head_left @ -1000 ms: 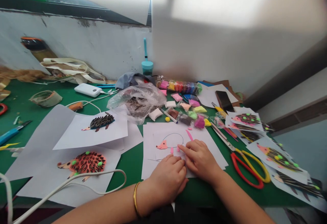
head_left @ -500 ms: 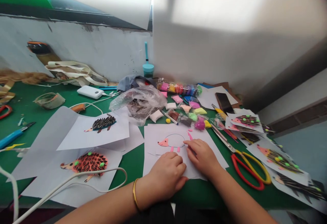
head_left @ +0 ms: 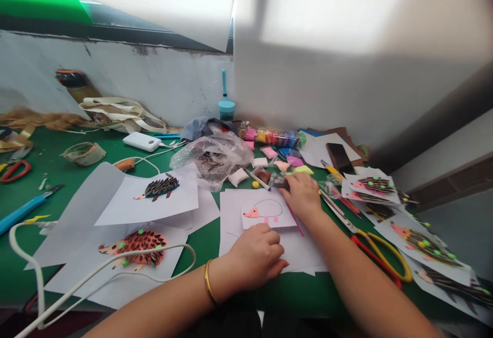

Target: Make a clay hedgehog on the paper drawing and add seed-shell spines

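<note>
My left hand [head_left: 256, 253] lies with curled fingers over the lower edge of a small white card; its palm side is hidden. On the card [head_left: 290, 221] a drawn hedgehog outline [head_left: 269, 208] has a pink clay head [head_left: 252, 212] at its left end and two pink clay legs [head_left: 275, 219] underneath. My right hand [head_left: 303, 196] is past the card's upper right, fingers bent down together among the clay packets. Near its fingertips lies a dark wrapped packet [head_left: 277, 180]; what the fingers grip is hidden. A thin magenta strip [head_left: 298, 225] lies under my right wrist.
Red-and-yellow scissors [head_left: 379, 248] lie to the right, beside finished hedgehog cards [head_left: 427, 245] and a phone [head_left: 339, 158]. A plastic bag of seeds [head_left: 211, 158] sits behind the papers. More hedgehog pictures [head_left: 142, 245] and a white cable [head_left: 96, 271] lie on the left.
My right hand has moved from the drawing's right end up and away to the clay packets. My left hand stays at the card's lower edge. The view has shifted slightly.
</note>
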Demonstrator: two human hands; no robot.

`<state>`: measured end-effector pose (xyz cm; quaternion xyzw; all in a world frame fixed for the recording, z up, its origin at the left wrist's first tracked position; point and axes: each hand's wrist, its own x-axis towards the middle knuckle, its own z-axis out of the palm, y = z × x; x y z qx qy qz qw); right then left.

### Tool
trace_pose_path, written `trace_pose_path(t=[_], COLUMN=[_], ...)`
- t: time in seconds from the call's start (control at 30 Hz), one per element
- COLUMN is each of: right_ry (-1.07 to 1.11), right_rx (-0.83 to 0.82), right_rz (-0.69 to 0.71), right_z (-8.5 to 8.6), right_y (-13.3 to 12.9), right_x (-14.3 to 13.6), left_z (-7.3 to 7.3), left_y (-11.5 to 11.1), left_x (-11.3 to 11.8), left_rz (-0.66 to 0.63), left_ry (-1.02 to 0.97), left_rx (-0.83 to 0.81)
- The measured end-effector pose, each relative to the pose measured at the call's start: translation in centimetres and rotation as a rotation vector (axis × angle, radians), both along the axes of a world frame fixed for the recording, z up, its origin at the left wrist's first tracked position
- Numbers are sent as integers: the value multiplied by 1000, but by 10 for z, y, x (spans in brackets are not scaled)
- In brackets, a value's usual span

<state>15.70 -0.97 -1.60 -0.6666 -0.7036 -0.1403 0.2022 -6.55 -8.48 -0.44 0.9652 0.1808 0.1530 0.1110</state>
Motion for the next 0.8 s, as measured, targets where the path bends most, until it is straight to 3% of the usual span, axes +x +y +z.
trace_pose_path(t=[0.17, 0.3, 0.37, 0.53, 0.8], right_ry=[391, 926, 1075, 1087, 1134], right_rx=[97, -96, -189, -241, -142], right_rz=[29, 87, 128, 76, 39], right_z=[-2, -16, -23, -29, -29], right_y=[-14, -27, -32, -39, -36], right_x=[12, 15, 14, 19, 35], left_z=[-1, -13, -19, -22, -7], left_y=[0, -8, -10, -8, -6], left_x=[-7, -10, -11, -11, -6], left_rz=[-6, 59, 105, 131, 124], left_ry=[5, 49, 75, 119, 164], left_rx=[19, 65, 85, 65, 31])
